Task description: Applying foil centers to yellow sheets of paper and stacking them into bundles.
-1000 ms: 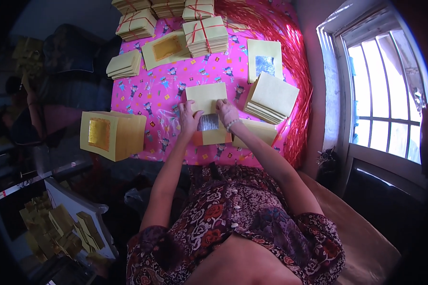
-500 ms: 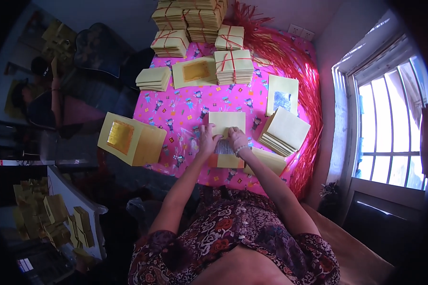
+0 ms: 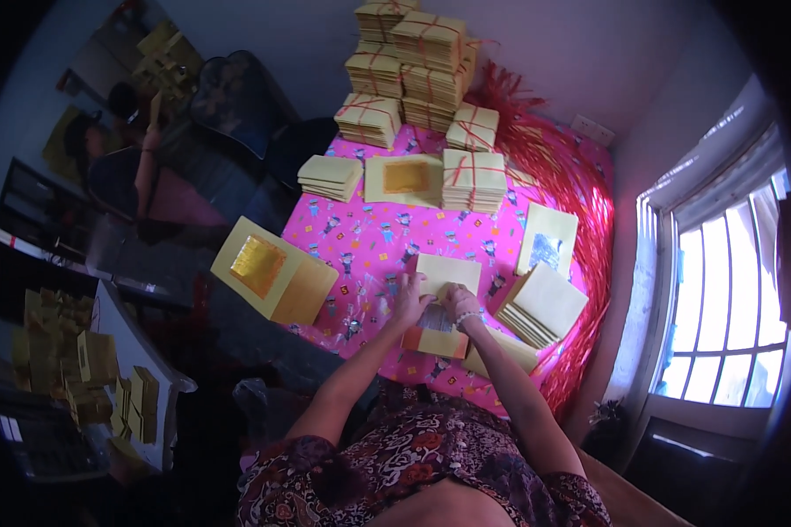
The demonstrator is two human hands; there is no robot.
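Note:
In front of me on the pink patterned table cover lies a pale yellow paper sheet (image 3: 449, 269) with its upper part folded over. A silver foil patch shows below the fold, partly covered by my hands, above an orange-tinted lower strip. My left hand (image 3: 410, 301) grips the sheet's left edge between thumb and fingers. Close beside it, my right hand (image 3: 460, 304), with a bracelet at the wrist, presses curled fingers on the fold. What lies under those fingertips is hidden. To the right sit a stack of folded yellow papers (image 3: 543, 303) and a silver-patched sheet (image 3: 547, 237).
Red-tied paper bundles (image 3: 428, 44) are piled at the back, beside a heap of red strips (image 3: 580, 202). Gold-patched sheets (image 3: 275, 270) lie at the left table edge. A person (image 3: 149, 167) sits at far left. A barred window (image 3: 725, 290) is on the right.
My view has shifted, so the table appears lower and farther right, with more of the back pile visible. Both hands stay on the same sheet, with little change in their grip.

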